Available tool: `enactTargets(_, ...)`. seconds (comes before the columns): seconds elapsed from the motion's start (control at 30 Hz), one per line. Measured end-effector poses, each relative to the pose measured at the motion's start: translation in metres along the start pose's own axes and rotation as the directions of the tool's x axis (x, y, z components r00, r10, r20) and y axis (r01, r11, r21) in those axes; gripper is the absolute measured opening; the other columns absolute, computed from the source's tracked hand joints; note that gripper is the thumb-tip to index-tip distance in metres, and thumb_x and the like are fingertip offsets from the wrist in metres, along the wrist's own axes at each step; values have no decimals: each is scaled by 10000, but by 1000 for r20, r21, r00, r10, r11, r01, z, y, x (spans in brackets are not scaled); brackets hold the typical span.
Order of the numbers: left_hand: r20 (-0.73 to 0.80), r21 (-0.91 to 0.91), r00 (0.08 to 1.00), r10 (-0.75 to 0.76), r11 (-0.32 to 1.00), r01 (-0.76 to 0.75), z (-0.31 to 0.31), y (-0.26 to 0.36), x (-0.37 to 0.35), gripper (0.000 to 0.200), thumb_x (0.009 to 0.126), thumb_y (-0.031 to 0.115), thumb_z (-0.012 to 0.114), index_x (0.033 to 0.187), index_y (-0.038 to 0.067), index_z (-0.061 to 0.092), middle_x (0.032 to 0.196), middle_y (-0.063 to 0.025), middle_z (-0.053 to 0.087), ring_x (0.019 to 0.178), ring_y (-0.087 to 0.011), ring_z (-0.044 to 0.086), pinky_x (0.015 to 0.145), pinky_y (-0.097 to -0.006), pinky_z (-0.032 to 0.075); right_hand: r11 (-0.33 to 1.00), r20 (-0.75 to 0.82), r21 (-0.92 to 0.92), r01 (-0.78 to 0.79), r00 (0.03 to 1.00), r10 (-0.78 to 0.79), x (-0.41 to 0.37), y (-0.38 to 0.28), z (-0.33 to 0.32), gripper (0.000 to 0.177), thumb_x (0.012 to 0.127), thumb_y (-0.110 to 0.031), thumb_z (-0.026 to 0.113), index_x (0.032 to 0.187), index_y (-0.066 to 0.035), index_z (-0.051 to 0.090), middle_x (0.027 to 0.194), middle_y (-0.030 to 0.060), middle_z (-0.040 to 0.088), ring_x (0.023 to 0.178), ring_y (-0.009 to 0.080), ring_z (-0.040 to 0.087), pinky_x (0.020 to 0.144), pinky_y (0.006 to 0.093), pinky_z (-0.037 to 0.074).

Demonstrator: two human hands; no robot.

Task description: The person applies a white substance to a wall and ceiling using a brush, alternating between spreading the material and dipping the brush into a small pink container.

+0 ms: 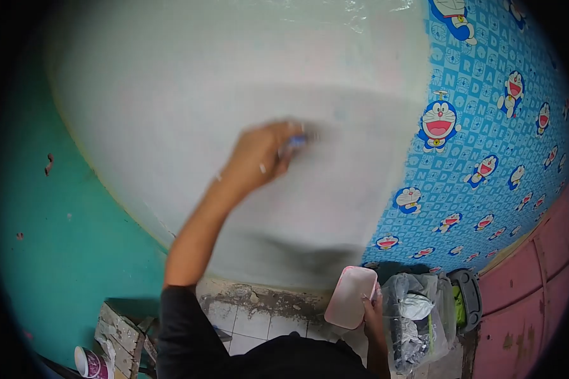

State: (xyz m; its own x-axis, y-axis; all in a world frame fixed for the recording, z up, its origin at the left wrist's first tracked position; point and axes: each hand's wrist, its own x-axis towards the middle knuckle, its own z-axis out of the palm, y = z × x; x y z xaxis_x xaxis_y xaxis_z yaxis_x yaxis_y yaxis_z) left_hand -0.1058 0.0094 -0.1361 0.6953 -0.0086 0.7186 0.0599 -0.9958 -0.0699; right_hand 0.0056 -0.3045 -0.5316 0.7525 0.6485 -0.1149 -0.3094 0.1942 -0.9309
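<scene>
My left hand (263, 155) is raised in front of the white-coated wall (171, 101). Its fingers are closed around a small brush-like tool (297, 140) with a blue part, smeared by motion, whose tip points right, close to the wall. White specks dot the wrist and fingers. Lower right, my right hand (373, 312) grips the edge of a rectangular pink plastic tub (351, 297), tilted so its pale inside faces me.
Blue cartoon-print wallpaper (468, 120) borders the white area on the right, a green wall (50, 234) on the left. Below right stand plastic bags (417, 316), a grey plastic item (466, 300) and a pink door (518, 284). A wooden stand (117, 335) and a cup (90, 363) sit lower left.
</scene>
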Motion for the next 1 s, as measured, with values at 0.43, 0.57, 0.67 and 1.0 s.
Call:
enactTargets(0.43, -533, 506, 714, 454, 847, -161, -55, -2, 143, 363, 715, -32, 643, 1045, 111, 695, 1004, -123, 670, 834, -304, 644, 688, -380, 537, 1000, 8, 23, 11, 1000, -11, -3, -18, -17, 672, 927, -135, 622, 1489, -15, 273, 1425, 163, 429, 1281, 258, 463, 1044, 383, 404)
enactTargets(0.57, -491, 455, 771, 406, 874, -170, 44, -8, 69, 532, 639, 9, 682, 1129, 212, 722, 1115, -57, 653, 1010, -287, 619, 735, -346, 562, 1000, -10, 19, 0, 1000, 0, -3, -22, -25, 660, 934, -148, 617, 1485, -15, 278, 1411, 158, 441, 1279, 254, 463, 1043, 380, 404)
enactTargets(0.67, -411, 329, 873, 263, 936, -127, 138, 9, -26, 503, 699, 70, 694, 1185, 198, 702, 1171, -82, 646, 1089, -326, 610, 829, -407, 551, 1000, -49, -25, 3, 999, -4, 0, -10, -42, 649, 942, -151, 600, 1487, -15, 275, 1403, 154, 447, 1275, 245, 463, 1044, 375, 401)
enactTargets(1.0, -185, -183, 970, -159, 975, 125, 319, 121, -252, 389, 738, -27, 703, 1103, 108, 700, 1094, -97, 666, 1036, -310, 644, 821, -386, 553, 997, -70, -74, -29, 997, 24, 3, 0, -61, 659, 938, -102, 569, 1504, -21, 242, 1452, 144, 392, 1329, 227, 401, 1095, 367, 341)
